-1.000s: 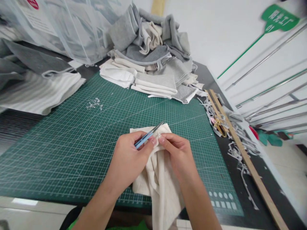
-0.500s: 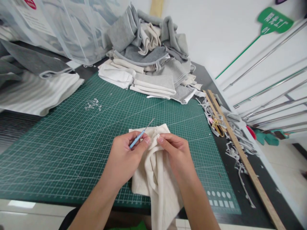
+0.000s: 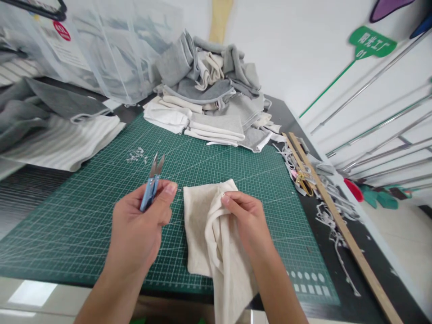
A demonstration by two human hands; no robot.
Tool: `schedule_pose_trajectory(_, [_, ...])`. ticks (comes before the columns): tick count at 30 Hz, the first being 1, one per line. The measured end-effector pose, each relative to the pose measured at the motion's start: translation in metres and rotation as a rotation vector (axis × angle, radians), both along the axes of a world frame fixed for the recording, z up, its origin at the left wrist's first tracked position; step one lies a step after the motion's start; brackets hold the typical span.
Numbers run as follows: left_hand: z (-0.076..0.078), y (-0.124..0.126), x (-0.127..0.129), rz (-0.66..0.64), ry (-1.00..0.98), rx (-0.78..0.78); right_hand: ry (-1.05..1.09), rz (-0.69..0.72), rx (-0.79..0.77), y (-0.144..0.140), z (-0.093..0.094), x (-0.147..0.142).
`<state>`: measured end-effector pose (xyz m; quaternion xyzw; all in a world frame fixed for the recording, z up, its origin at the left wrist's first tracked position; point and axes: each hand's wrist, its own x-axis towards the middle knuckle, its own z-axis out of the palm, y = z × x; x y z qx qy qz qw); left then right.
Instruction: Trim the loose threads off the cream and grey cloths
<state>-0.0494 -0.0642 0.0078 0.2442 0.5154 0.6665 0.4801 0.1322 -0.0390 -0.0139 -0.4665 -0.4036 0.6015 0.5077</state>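
Note:
Blue-handled thread snips [image 3: 149, 191] sit in my left hand [image 3: 140, 220], closed around them, with the two metal blades pointing up and a little apart. Cream fabric [image 3: 199, 234] lies on the green cutting mat [image 3: 94, 211] in front of me, one part hanging over the table's front edge. My right hand [image 3: 248, 218] pinches a gathered edge of this fabric between thumb and fingers. A gap of bare mat separates the left hand from the fabric.
Folded grey and white cloths [image 3: 216, 123] are piled at the back. Grey and striped fabric [image 3: 74, 139] lies at left, before a clear plastic bin [image 3: 111, 49]. White thread scraps [image 3: 137, 155] dot the mat. A wooden ruler [image 3: 337, 216] and grey cord offcuts run along the right.
My left hand has let go of the cream fabric and moved left with the snips, now turned so both blades show. My right hand still pinches the fabric. The view has shifted slightly.

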Motion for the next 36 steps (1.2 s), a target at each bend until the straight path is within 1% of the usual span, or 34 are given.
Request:
schedule_pose_trajectory(2, [-0.002, -0.001, -0.009, 0.019, 0.061, -0.006, 0.018, 0.0, 0.008, 0.0, 0.0, 0.0])
schedule_pose_trajectory(4, [-0.007, -0.003, -0.018, 0.041, 0.161, -0.033, 0.032, 0.012, 0.018, -0.001, 0.0, 0.001])
schedule_pose_trajectory(7, [-0.012, -0.004, -0.031, 0.149, 0.356, -0.087, 0.036, 0.033, 0.025, 0.0, -0.001, 0.004])
schedule_pose_trajectory(8, [-0.011, -0.004, -0.035, 0.191, 0.429, -0.097, 0.034, 0.034, 0.025, 0.0, -0.001, 0.005])
schedule_pose_trajectory(10, [-0.004, -0.004, -0.042, 0.247, 0.593, -0.123, 0.028, 0.027, 0.026, 0.0, -0.001, 0.006])
schedule_pose_trajectory(13, [0.012, 0.002, -0.052, 0.285, 0.89, -0.161, -0.005, 0.003, 0.057, -0.001, -0.002, 0.006])
schedule_pose_trajectory(15, [0.018, 0.011, -0.061, 0.289, 1.126, -0.163, -0.057, -0.019, 0.103, -0.002, -0.002, 0.005])
schedule_pose_trajectory(17, [0.019, 0.024, -0.071, 0.265, 1.344, -0.186, -0.102, -0.049, 0.148, -0.003, -0.002, 0.005])
schedule_pose_trajectory(18, [0.018, 0.031, -0.077, 0.24, 1.423, -0.22, -0.113, -0.068, 0.166, -0.004, -0.001, 0.005])
schedule_pose_trajectory(19, [0.015, 0.037, -0.082, 0.255, 1.476, -0.269, -0.113, -0.089, 0.179, -0.004, -0.001, 0.006])
schedule_pose_trajectory(22, [0.003, 0.052, -0.095, 0.206, 1.552, -0.405, -0.073, -0.135, 0.195, -0.004, 0.001, 0.009])
schedule_pose_trajectory(25, [-0.007, 0.057, -0.102, 0.14, 1.551, -0.455, -0.028, -0.124, 0.179, -0.003, 0.003, 0.011])
schedule_pose_trajectory(28, [-0.012, 0.055, -0.104, 0.147, 1.53, -0.444, -0.021, -0.108, 0.148, -0.002, 0.004, 0.011])
schedule_pose_trajectory(32, [-0.011, 0.051, -0.105, 0.151, 1.516, -0.418, -0.016, -0.103, 0.117, -0.001, 0.002, 0.009])
schedule_pose_trajectory(36, [-0.01, 0.05, -0.103, 0.238, 1.438, -0.362, -0.02, -0.092, 0.126, 0.0, -0.001, 0.009])
